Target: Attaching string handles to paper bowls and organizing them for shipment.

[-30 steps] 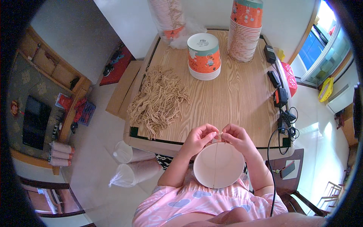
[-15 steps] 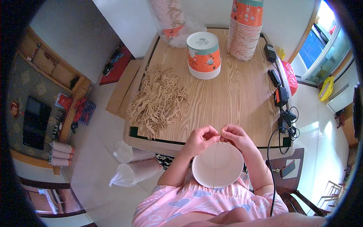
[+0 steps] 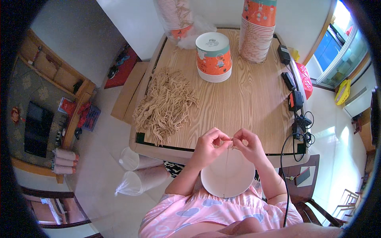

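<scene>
A white-lined paper bucket (image 3: 234, 179) rests against my lap with its mouth toward me, close to the near edge of the table. A thin cord (image 3: 226, 168) runs down its inside. My left hand (image 3: 209, 148) and my right hand (image 3: 250, 147) meet at the bucket's far rim, fingertips pinched together on the cord. Just what the cord does between the fingers is too small to make out. Ahead to the left lies a loose heap of tan cords (image 3: 166, 105). Upside down beyond it stands a short stack of orange and green paper buckets (image 3: 214, 63).
A tall bucket stack (image 3: 257, 39) and a plastic-bagged one (image 3: 174, 20) stand at the table's back. Black adapters and cables (image 3: 295, 101) line its right edge. Bagged bucket stacks (image 3: 143, 180) lie on the floor at left. A chair (image 3: 305, 186) is at right.
Both hands have risen slightly at the rim, and their fingertips have shifted a little on the cord. The bucket stays almost in place.
</scene>
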`<state>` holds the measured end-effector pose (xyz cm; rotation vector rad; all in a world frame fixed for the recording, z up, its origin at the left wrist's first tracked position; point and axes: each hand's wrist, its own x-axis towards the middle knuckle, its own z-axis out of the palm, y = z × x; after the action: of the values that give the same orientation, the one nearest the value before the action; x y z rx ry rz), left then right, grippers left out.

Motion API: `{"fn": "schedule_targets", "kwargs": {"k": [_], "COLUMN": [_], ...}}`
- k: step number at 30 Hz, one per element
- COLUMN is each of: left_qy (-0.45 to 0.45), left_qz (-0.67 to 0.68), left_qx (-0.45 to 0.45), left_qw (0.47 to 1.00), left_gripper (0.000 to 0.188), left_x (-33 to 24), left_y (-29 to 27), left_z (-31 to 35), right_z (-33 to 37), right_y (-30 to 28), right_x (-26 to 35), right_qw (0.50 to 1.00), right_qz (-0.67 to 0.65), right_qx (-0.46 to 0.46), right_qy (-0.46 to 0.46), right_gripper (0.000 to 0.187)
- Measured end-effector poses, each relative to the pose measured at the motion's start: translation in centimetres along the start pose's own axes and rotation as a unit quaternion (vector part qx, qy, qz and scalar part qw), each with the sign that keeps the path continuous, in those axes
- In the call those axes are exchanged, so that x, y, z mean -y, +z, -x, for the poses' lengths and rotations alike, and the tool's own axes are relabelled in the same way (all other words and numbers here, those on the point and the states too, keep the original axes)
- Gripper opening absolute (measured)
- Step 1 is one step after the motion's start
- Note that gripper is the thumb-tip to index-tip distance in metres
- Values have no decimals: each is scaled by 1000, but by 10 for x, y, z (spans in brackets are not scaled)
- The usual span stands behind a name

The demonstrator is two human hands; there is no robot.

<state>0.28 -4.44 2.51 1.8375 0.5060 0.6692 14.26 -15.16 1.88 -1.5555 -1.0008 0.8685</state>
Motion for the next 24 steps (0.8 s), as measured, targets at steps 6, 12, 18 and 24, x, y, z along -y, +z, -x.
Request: {"fn": "schedule_targets", "kwargs": {"k": [6,12,18,24], "left_qy": [-5,-23,-85,-130], "left_qz": [-17,16,113,169], "left_qx": [-5,12,33,41], "left_qw": [1000,1000,989,976], "left_gripper": [9,8,9,7], "left_x": [4,9,18,19], "left_y": [1,0,0,-1], "left_z": [-1,0,-1,-1], "right_z": [3,2,-6,-9], "right_y": [-1,0,-9,-5], "right_x": [8,15,-6,0], "right_qw": [998,994,986,978], "right_qz": [43,60,-162,-202], "right_qx": [10,-17,10,-4], "right_qy": [-34,-88,43,51], "right_gripper": [8,9,9,18]}}
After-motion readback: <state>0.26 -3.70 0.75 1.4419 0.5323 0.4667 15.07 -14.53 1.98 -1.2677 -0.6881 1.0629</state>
